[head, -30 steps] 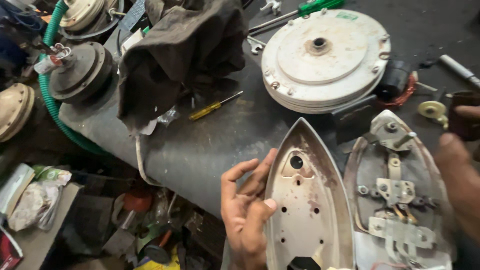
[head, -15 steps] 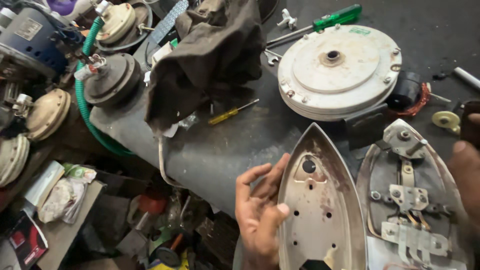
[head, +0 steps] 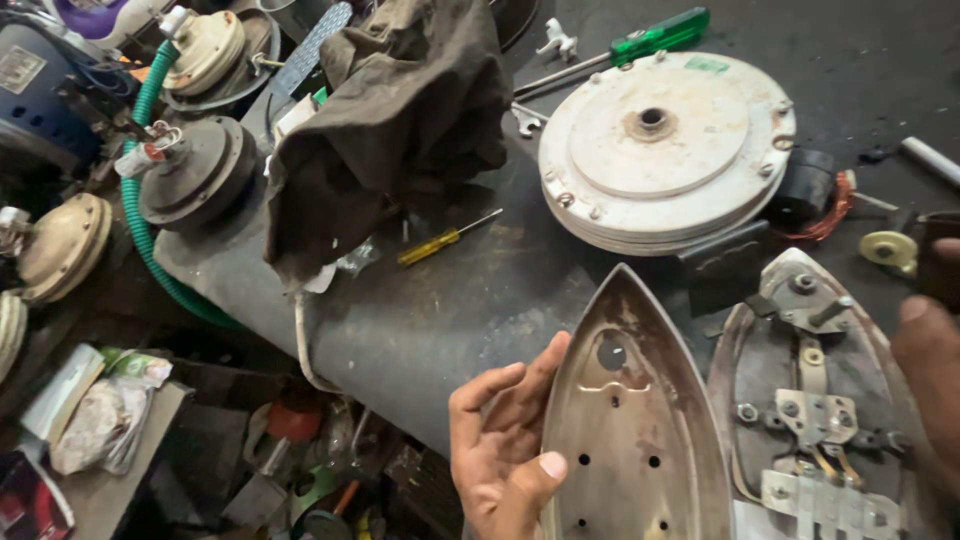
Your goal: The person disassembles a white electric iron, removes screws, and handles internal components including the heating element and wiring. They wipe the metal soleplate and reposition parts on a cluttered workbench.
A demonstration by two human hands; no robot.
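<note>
Unmoved since before, left hand [head: 505, 455] grips the iron soleplate cover [head: 632, 425]; right hand [head: 930, 375], grip indeterminate, overlaps iron base [head: 815, 400] beside it.

At lower centre, the left hand [head: 505, 450] gripped the iron cover plate [head: 630, 420]; the right hand [head: 930, 370] rested at the iron soleplate assembly [head: 810, 400], lower right.

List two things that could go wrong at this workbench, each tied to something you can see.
1. The left hand grips the iron cover plate by its thin metal edge; that edge might cut the fingers.
2. The yellow screwdriver lies loose near the bench edge, above floor clutter; a nudge could send it rolling off.
</note>
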